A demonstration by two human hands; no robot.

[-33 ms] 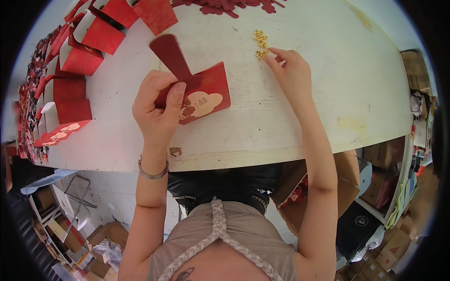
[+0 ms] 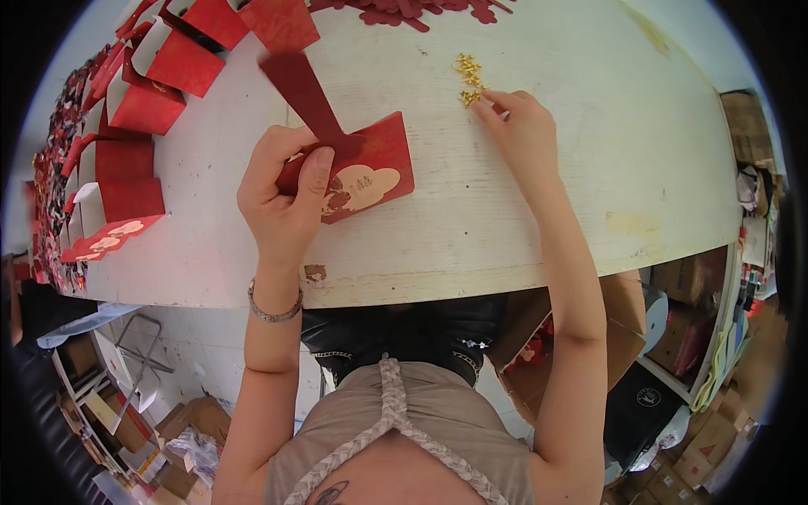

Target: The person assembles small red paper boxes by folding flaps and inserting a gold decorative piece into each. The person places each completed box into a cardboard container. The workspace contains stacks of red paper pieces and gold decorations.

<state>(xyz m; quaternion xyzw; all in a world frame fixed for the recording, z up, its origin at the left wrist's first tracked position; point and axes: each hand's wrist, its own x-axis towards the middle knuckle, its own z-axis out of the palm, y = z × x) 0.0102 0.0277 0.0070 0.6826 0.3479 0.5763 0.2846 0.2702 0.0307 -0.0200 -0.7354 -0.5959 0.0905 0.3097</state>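
The left hand (image 2: 282, 194) is gripping a red envelope (image 2: 370, 168) lying near the front edge of the white bench (image 2: 589, 168), thumb pressing on its open flap. The right hand (image 2: 522, 126) is pinching at small gold charms (image 2: 468, 77) farther back. More red envelopes (image 2: 143, 109) are lining the left side.

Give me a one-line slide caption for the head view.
Left hand holds a red envelope on a white table; right hand reaches small gold pieces.

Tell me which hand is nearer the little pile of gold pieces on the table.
Right. The right hand has its fingertips at the gold pieces. The left hand is off to their left, gripping the red envelope.
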